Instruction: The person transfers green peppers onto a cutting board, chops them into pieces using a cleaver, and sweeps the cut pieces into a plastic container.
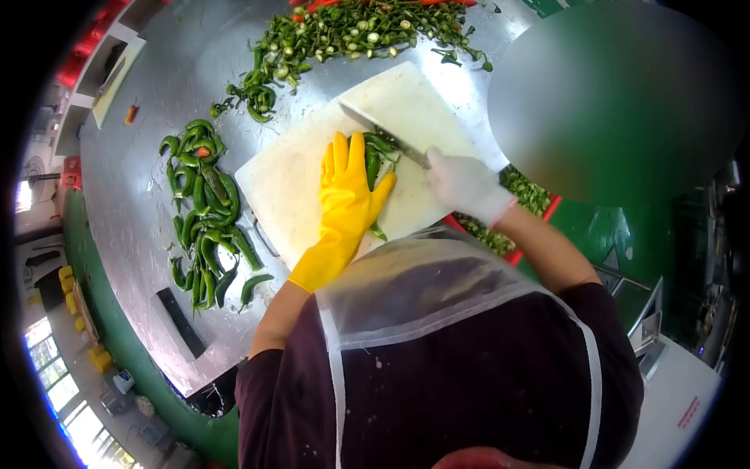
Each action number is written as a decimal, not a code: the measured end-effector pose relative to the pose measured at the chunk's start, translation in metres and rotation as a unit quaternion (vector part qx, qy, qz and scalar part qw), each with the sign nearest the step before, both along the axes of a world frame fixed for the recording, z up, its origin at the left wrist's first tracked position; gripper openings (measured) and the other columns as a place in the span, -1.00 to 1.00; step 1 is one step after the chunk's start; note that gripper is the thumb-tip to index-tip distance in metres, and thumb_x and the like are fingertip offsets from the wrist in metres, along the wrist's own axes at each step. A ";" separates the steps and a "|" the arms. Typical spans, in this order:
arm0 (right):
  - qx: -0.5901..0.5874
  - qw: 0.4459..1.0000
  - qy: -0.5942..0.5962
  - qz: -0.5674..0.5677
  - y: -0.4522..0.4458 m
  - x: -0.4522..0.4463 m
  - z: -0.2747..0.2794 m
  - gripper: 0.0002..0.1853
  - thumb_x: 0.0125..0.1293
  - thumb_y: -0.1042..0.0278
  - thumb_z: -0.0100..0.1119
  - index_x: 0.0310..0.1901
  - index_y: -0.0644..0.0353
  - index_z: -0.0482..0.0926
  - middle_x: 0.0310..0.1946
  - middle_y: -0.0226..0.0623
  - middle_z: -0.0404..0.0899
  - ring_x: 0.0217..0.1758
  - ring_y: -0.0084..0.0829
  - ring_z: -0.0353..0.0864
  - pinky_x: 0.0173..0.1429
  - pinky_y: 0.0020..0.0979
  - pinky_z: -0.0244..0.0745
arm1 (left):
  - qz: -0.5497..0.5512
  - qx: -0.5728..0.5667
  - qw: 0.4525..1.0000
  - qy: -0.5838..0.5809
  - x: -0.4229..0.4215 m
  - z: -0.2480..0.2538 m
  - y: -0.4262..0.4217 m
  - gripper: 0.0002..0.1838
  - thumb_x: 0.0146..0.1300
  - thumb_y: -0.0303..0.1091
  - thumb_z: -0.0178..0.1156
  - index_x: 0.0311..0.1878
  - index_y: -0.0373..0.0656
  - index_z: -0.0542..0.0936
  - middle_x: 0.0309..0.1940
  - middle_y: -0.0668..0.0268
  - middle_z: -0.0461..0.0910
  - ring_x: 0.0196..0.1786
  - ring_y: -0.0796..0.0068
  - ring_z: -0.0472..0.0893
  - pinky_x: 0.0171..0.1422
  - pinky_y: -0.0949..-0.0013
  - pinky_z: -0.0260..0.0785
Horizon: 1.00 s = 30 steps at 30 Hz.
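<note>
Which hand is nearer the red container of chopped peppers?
Right. The right hand is close by the red container; the left hand is farther off, over the cutting board.

Peppers (pixel 199 195) lie left of the board (pixel 285 187), trimmed stems (pixel 351 35) behind it.

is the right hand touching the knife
Touching. The head view shows it: the gloved right hand is closed around the handle end of the knife, the blade running straight out of its grip.
</note>
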State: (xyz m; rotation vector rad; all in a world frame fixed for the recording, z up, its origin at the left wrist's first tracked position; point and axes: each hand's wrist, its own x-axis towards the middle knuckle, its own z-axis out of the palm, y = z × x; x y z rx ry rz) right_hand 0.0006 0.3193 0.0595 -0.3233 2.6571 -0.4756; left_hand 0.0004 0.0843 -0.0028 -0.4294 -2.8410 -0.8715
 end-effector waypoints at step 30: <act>0.106 0.985 -0.059 -0.122 -0.063 0.025 0.061 -0.74 0.62 0.20 -0.05 0.07 0.24 0.39 -0.31 0.16 0.70 -0.21 0.32 0.72 -0.07 0.22 0.57 | -0.039 0.126 0.991 0.035 0.010 -0.011 -0.014 -0.40 0.47 -0.21 0.26 0.45 -0.36 0.48 0.46 -0.21 0.46 0.47 -0.40 0.42 0.61 -0.17 0.27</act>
